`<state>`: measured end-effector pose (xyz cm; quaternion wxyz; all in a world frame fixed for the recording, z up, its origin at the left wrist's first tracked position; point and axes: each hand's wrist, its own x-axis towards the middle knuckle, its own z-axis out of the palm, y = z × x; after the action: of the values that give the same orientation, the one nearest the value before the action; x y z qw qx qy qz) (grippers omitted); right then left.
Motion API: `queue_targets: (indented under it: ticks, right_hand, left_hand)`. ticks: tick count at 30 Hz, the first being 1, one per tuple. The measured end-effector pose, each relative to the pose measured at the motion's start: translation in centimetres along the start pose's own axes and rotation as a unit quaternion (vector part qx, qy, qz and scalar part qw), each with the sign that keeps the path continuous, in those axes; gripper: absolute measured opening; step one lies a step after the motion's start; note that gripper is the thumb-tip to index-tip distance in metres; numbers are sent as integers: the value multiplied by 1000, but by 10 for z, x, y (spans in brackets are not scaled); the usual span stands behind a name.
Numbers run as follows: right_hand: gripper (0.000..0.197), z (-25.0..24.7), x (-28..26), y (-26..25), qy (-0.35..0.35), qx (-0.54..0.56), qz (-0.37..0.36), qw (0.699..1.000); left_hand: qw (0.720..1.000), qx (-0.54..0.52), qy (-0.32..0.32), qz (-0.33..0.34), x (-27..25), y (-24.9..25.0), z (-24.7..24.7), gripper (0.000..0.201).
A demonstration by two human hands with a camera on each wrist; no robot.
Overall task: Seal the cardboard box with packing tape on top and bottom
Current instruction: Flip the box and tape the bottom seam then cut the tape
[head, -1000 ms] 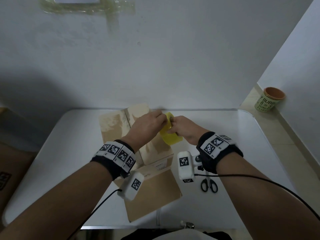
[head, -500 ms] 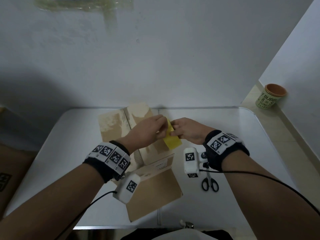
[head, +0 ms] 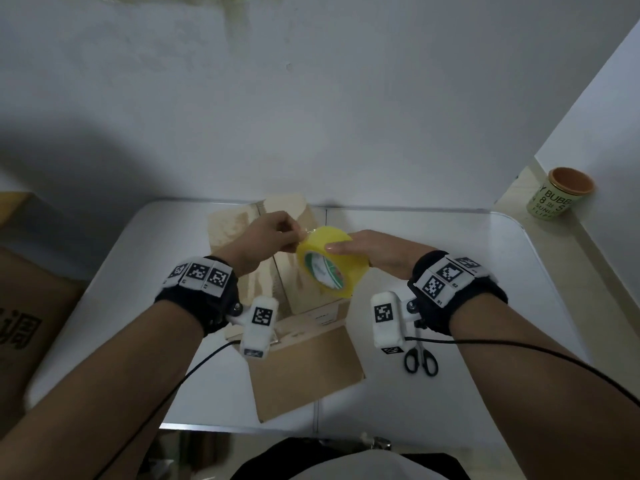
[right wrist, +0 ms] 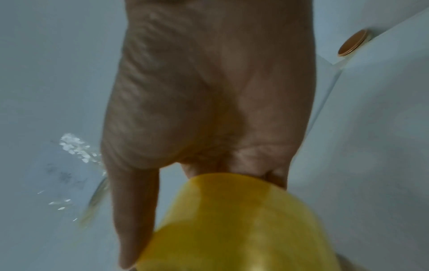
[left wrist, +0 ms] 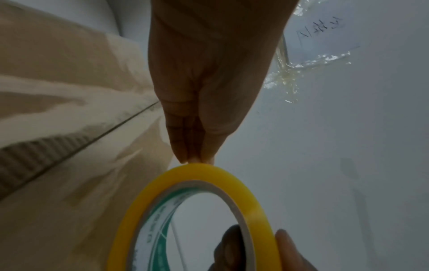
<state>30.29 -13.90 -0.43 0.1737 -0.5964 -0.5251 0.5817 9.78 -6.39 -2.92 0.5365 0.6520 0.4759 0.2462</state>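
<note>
Your right hand (head: 372, 249) grips one yellow roll of packing tape (head: 331, 265) above the single brown cardboard box (head: 304, 355); your left hand (head: 266, 237) pinches its loose end. One pair of black scissors (head: 419, 361) lies right of the box.

A white tabletop (head: 467, 258) with rounded corners stands against a pale wall. A brown cardboard box (head: 304, 372) sits near its middle, flaps open, one long flap lying toward the near edge. Black-handled scissors (head: 420, 362) lie flat on the tabletop just right of the box, apart from it.
</note>
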Motion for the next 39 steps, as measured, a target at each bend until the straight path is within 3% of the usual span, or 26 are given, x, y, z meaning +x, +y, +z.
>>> queue_targets:
  ticks: [3, 5, 7, 10, 12, 14, 16, 19, 22, 26, 30, 32, 35, 39]
  right_hand:
    - [54, 2, -2, -13, -6, -184, 11, 983]
    - [58, 3, -6, -17, 17, -321, 41, 946]
    - [64, 4, -11, -15, 57, -386, 73, 918]
    - [72, 7, -12, -9, 43, -365, 91, 926]
    - [61, 11, -14, -9, -33, -253, 88, 963]
    - [47, 18, -20, -15, -107, -165, 81, 977]
    - [46, 23, -24, -17, -126, -223, 56, 965]
    - [57, 32, -25, -21, -95, -435, 34, 895]
    - [63, 37, -27, -19, -45, -521, 60, 850]
    - [69, 39, -31, -10, 36, -510, 79, 856]
    - [61, 46, -32, -19, -55, -363, 97, 925]
    - [55, 50, -29, -22, -107, -317, 113, 936]
    - [46, 57, -21, -16, -95, -430, 92, 893]
    - [47, 70, -20, -10, 20, -524, 17, 851]
  left_hand:
    - [1000, -6, -8, -9, -13, -10, -1, 7]
    - [1000, 1, -3, -7, -24, -12, -5, 7]
    - [1000, 0, -5, -2, -33, -12, -13, 8]
    - [1000, 4, 20, 0, -44, -12, -25, 9]
    - [998, 21, 63, -17, -50, -19, -30, 10]
    - [994, 35, 97, -45, -58, -32, -38, 9]
    - [992, 21, 100, -73, -69, -47, -42, 10]
    - [994, 31, 64, -88, -86, -60, -38, 15]
    - [995, 1, 78, -68, -108, -67, -36, 8]
    - [990, -50, 111, -70, -133, -78, -44, 5]
    - [980, -30, 160, -113, -143, -101, -44, 15]
    - [973, -40, 191, -127, -150, -112, -44, 14]
    - [968, -64, 199, -136, -159, -122, -44, 19]
    - [976, -69, 158, -133, -167, -125, -40, 23]
